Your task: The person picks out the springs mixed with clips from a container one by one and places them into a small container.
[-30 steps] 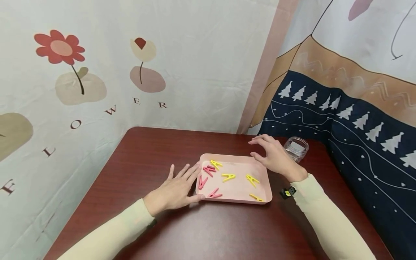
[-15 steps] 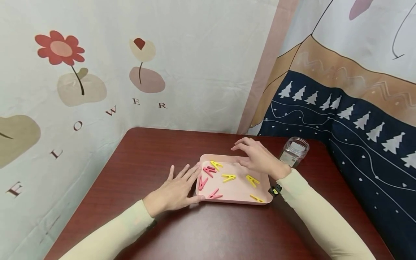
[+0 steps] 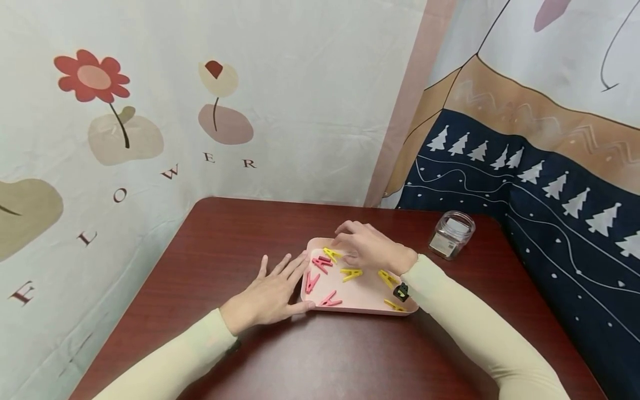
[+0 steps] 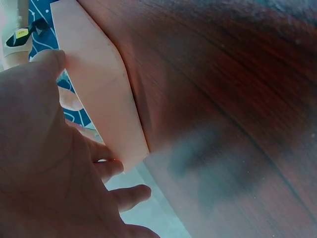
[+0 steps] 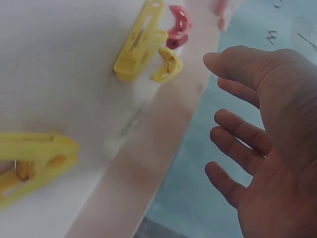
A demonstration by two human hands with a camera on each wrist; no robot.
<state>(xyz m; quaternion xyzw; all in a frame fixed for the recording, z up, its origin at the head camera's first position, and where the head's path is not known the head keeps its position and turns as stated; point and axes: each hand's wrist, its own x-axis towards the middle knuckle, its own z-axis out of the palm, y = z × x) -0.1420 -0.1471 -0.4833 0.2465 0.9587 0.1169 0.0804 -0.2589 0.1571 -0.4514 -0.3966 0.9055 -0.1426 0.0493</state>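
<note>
A shallow pink tray (image 3: pixel 357 297) lies on the table with yellow and pink clothespins in it. My left hand (image 3: pixel 267 289) has its fingers spread, with fingertips and thumb at the tray's left wall (image 4: pixel 96 82). Over the back of the tray hovers my right hand (image 3: pixel 372 247), fingers loosely bent and nothing between them. Close to its fingertips are a yellow clothespin (image 3: pixel 332 254) by the back left corner and another yellow clothespin (image 3: pixel 352 275) near the middle. Pink clothespins, among them one by the front edge (image 3: pixel 330 300), lie along the left side.
A clear jar (image 3: pixel 451 236) with a pale label stands behind and right of the tray, without a lid on its mouth. The dark red-brown table (image 3: pixel 320 355) meets a printed curtain (image 3: pixel 310 111) at the back and a navy cloth (image 3: pixel 560 244) at the right.
My right hand has moved left from near the jar to over the tray's back left part, uncovering the jar. The left hand and the clothespins have stayed put.
</note>
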